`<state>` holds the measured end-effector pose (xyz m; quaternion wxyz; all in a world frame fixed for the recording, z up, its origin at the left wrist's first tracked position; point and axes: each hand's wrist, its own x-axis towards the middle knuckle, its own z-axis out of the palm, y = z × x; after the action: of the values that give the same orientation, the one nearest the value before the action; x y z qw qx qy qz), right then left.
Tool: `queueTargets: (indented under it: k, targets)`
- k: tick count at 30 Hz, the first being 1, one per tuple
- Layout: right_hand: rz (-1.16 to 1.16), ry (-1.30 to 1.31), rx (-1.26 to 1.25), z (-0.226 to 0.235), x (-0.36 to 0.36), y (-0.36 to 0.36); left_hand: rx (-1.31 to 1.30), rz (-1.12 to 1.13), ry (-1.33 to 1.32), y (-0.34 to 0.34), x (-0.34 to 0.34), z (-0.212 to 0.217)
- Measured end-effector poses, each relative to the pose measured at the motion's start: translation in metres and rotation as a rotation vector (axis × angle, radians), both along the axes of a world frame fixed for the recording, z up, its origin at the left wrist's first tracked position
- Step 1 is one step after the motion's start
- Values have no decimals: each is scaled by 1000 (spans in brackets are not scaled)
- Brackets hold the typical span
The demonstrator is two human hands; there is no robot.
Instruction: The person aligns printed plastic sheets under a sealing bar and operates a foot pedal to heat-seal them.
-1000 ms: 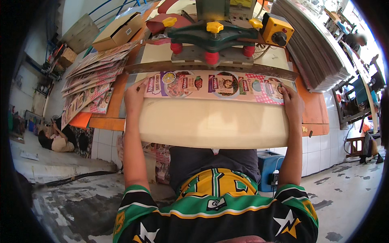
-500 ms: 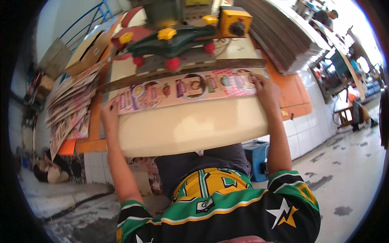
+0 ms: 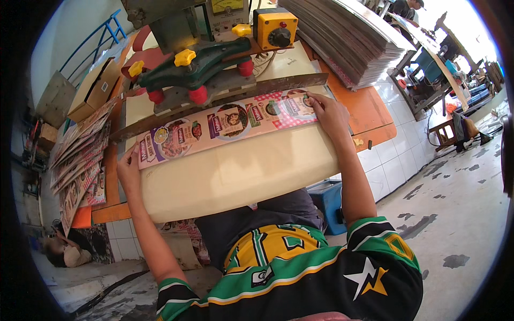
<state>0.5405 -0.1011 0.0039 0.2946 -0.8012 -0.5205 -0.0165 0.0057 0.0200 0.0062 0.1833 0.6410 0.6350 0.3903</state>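
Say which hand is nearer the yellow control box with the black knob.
Right. The right hand is below and right of the yellow control box in the picture; the left hand is farther off, below and well left.

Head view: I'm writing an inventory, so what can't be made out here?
In the head view:
Machine: top cut off by the upper edge.
Strip: underside hidden by its printed face.
Dial: markings too small to read.
Left hand: some fingertips hidden by the hand itself.
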Motion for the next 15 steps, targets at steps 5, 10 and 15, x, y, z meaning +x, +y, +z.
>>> queueTargets:
  k: [5,10,15]
  targets:
    - [0,-4,33,-2,1,0,12,-24,-10,2,-1,-2]
    - [0,0,26,-1,1,0,-13,-15,-36,0,1,-1]
    - [-10,17,8,4,-3,-1,3,-3,0,-2,3,0]
